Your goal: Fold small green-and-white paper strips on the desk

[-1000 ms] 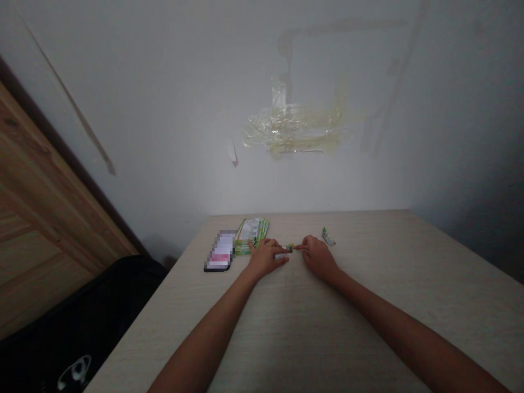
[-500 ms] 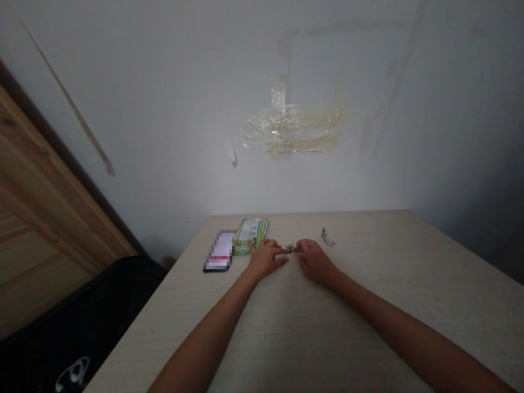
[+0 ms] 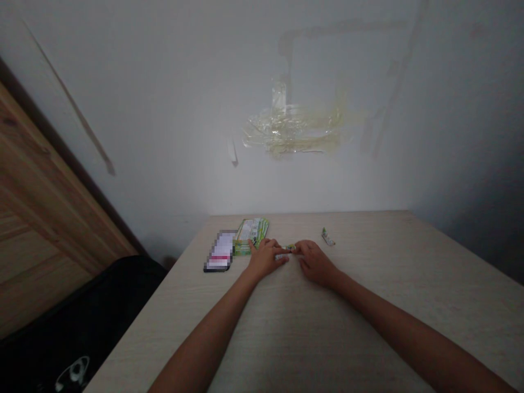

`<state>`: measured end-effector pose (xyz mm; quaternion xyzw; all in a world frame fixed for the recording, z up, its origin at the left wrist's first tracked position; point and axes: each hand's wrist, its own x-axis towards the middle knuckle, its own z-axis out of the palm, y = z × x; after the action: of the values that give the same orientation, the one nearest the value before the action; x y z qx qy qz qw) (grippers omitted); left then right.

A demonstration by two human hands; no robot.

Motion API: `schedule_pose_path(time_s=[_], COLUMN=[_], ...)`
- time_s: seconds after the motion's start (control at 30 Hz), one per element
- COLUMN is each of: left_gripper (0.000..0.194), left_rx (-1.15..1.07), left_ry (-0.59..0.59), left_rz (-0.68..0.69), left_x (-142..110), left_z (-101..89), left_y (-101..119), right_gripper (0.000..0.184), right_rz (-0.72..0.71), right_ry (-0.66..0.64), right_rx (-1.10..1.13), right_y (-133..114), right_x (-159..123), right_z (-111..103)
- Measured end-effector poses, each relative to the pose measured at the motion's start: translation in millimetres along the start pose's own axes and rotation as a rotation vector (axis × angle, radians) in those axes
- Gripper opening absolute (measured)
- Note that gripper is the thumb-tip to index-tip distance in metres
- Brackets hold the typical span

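Note:
Both my arms reach out over a pale wooden table (image 3: pixel 368 284). My left hand (image 3: pixel 265 257) rests on the table, its fingers curled over one end of a small green and yellow sachet (image 3: pixel 289 249). My right hand (image 3: pixel 314 261) pinches the other end of that sachet with its fingertips. The sachet lies between the two hands, mostly hidden by the fingers. A stack of green and white sachets (image 3: pixel 250 233) lies just beyond my left hand.
A phone (image 3: pixel 220 251) lies left of the stack. A torn green wrapper scrap (image 3: pixel 327 237) sits beyond my right hand. The wall (image 3: pixel 164 109) behind carries old tape. A wooden door and a black bag (image 3: pixel 77 333) stand at the left.
My right hand has slid a little leftward, closer to my left hand. The left hand and the sachet stay in place.

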<state>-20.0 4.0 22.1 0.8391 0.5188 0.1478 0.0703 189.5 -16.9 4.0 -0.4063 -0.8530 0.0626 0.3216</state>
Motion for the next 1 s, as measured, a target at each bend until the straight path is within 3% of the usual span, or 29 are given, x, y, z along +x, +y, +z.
schedule_pose_path(time_s=[0.43,0.63,1.0], left_gripper=[0.029,0.031,0.030], left_rx=[0.007,0.001,-0.006], left_ry=[0.007,-0.009,0.009], left_rz=[-0.010,-0.004,0.011], left_x=[0,0,0], left_z=[2.5,0.9,4.0], left_y=[-2,-2,-4], right_gripper=[0.040,0.037,0.024], right_rz=[0.048,0.188,0.108], right_ry=[0.039,0.166,0.069], right_rx=[0.019,0.074,-0.084], right_y=[12,18,15], right_x=[-3,-2,-1], right_z=[7,4,8])
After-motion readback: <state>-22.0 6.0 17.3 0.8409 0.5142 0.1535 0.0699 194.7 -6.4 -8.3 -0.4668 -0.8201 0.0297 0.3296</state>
